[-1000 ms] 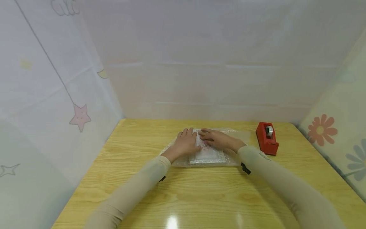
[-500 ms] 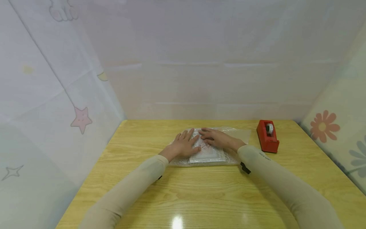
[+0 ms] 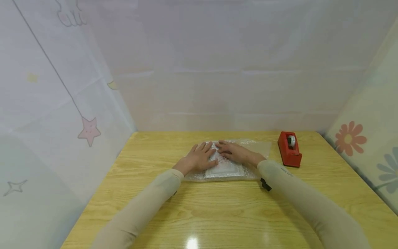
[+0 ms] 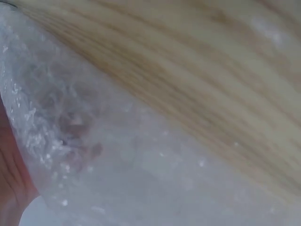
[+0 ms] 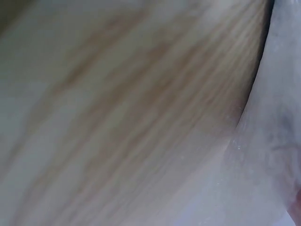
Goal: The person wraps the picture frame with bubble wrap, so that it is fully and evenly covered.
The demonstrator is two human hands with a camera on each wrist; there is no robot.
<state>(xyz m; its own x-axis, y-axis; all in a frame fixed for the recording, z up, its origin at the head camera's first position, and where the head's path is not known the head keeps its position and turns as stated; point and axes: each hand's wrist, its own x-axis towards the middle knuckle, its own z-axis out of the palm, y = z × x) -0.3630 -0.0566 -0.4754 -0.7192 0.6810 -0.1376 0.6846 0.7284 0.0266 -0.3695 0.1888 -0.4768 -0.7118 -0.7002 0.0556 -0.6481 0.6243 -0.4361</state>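
Note:
A flat rectangular item (image 3: 225,170), whitish with reddish marks, lies under clear bubble wrap (image 3: 199,177) on the wooden table. My left hand (image 3: 198,158) rests on the left part of the wrapped item, palm down, with its fingers spread. On the upper right part lies my right hand (image 3: 237,153), fingers loosely extended and touching the wrap near the left fingertips. In the left wrist view, crinkled bubble wrap (image 4: 141,155) fills the lower left and part of the hand (image 4: 11,174) shows at the edge. The right wrist view shows wrap (image 5: 268,155) over wood grain.
A red tape dispenser (image 3: 290,152) with a roll of tape stands to the right of the wrap. The yellowish wooden table (image 3: 217,211) extends toward me. Printed fabric walls (image 3: 217,93) close off the back and both sides.
My left hand has shifted slightly left and its fingers have spread. Less wrap shows left of that hand. The right hand stays nearly where it was.

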